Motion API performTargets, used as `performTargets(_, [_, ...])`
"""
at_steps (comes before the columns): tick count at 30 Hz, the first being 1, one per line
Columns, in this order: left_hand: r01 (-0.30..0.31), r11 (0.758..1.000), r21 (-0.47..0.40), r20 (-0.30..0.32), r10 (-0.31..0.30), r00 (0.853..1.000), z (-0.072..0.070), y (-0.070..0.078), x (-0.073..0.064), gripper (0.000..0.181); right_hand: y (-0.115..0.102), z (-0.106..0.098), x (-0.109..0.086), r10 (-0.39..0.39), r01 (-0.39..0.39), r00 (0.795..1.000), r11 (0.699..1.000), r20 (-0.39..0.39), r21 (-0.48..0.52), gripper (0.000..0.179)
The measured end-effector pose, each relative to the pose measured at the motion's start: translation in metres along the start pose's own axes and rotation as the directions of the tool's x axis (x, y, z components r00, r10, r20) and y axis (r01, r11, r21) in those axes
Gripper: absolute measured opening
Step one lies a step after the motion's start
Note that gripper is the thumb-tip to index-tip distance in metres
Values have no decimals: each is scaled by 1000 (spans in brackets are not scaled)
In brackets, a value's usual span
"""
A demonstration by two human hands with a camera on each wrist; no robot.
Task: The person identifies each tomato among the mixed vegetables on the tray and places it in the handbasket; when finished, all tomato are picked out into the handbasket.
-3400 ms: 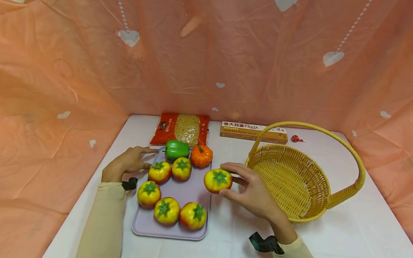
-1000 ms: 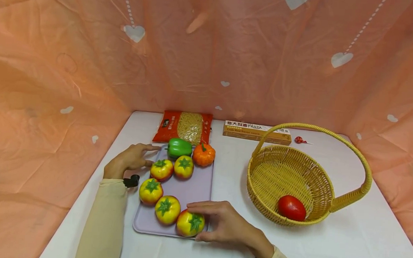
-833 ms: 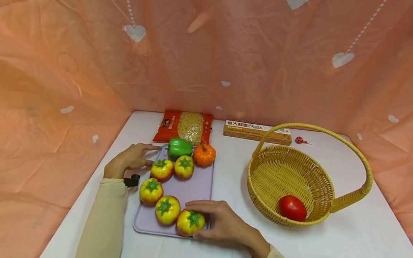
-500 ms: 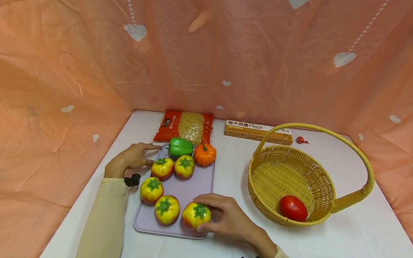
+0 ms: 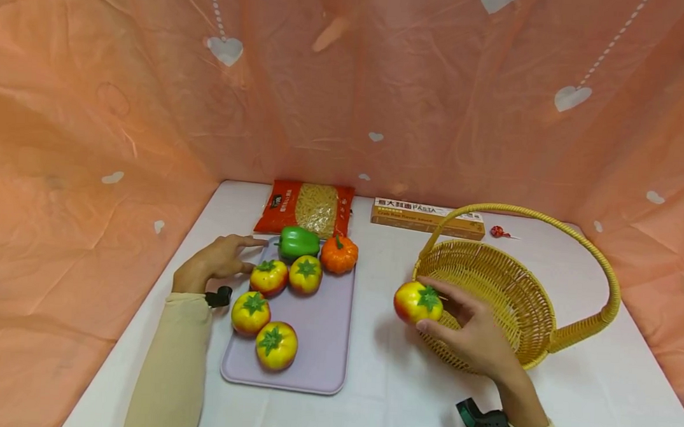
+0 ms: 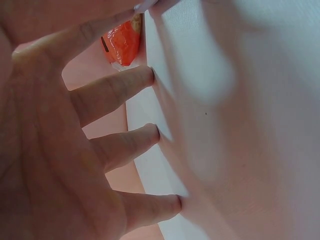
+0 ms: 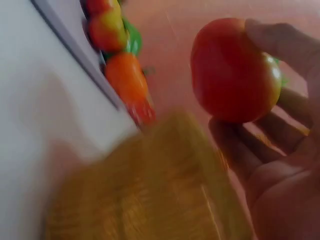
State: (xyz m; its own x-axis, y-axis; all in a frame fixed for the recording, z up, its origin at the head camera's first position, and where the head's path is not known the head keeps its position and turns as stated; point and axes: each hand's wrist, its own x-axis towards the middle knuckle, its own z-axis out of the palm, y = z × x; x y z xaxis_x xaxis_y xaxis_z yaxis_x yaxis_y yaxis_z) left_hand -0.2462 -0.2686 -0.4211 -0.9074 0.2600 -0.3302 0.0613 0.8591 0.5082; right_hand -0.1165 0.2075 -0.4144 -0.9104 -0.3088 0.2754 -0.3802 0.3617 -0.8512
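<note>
My right hand pinches a yellow-and-red tomato with a green star-shaped top, between thumb and fingers. It holds the tomato up at the left rim of a yellow wicker basket. The right wrist view shows the red underside of this tomato above the blurred basket. At the left edge of a lilac tray, my left hand rests with fingers spread, index finger and thumb by the rim. In the left wrist view, its fingertips touch the white table. The red tomato inside the basket is hidden behind my right hand.
On the tray lie several tomatoes, a green bell pepper and a small orange pumpkin. Behind stand a red pasta bag, a pasta box and a lollipop. The basket's tall handle arches over it.
My right hand has lifted a tomato from the tray's near right corner and carried it right to the basket. Earlier, another tomato went into the basket. My left hand has stayed put.
</note>
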Motion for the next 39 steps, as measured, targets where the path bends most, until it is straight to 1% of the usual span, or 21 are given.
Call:
performTargets(3, [-4,1000,0,0,4,1000,0,0,0,68,7,-15,-5,46,-48,998,998,-46,-32,57])
performTargets(7, [-25,1000,2,-11,25,1000,0,-1,-1,67,13,-28,-13,119,-124,991,987,-56,-103,55])
performTargets(10, [-32,999,3,-15,32,999,-1,-2,-1,67,15,-35,-16,164,-167,986,959,-36,-229,55])
performTargets(12, [-28,1000,0,-13,28,1000,-1,-2,-1,67,15,-39,-17,177,-171,984,933,-9,-316,54])
performTargets(15, [-22,1000,-5,-10,22,1000,-1,-2,-1,67,14,-46,-18,186,-160,982,884,16,-439,55])
performTargets(17, [-19,1000,-7,-9,19,1000,0,-2,0,67,12,-51,-19,194,-161,981,867,22,-471,56])
performTargets(19, [-10,1000,-13,-6,10,1000,-1,-2,0,68,9,-55,-20,195,-167,981,851,6,-498,58])
performTargets(20, [-9,1000,-11,-6,9,1000,-1,-2,-1,68,7,-56,-21,190,-166,982,846,-5,-506,58])
performTargets(23, [-8,1000,-10,-6,8,1000,-1,-2,-1,67,2,-57,-21,157,-153,987,844,-37,-514,60])
performTargets(25, [-21,1000,0,-10,21,1000,-2,-2,-1,67,0,-54,-19,115,-126,992,859,-54,-495,58])
performTargets(28, [-43,999,9,-18,43,999,-2,-2,-1,66,-4,-44,-16,44,-70,997,897,-71,-437,55])
performTargets(31, [-54,998,20,-21,54,998,-1,-3,-1,66,-5,-31,-11,-13,-5,998,946,-54,-325,53])
performTargets(33, [-53,998,29,-20,53,998,0,-3,0,66,-6,-22,-7,-33,26,999,971,-24,-237,53])
performTargets(35, [-46,998,34,-18,47,999,0,-3,0,66,-7,-13,-3,-42,44,999,988,16,-149,53])
performTargets(39, [-43,998,41,-15,44,999,-1,-2,0,66,-10,7,6,-43,44,994,999,105,-10,55])
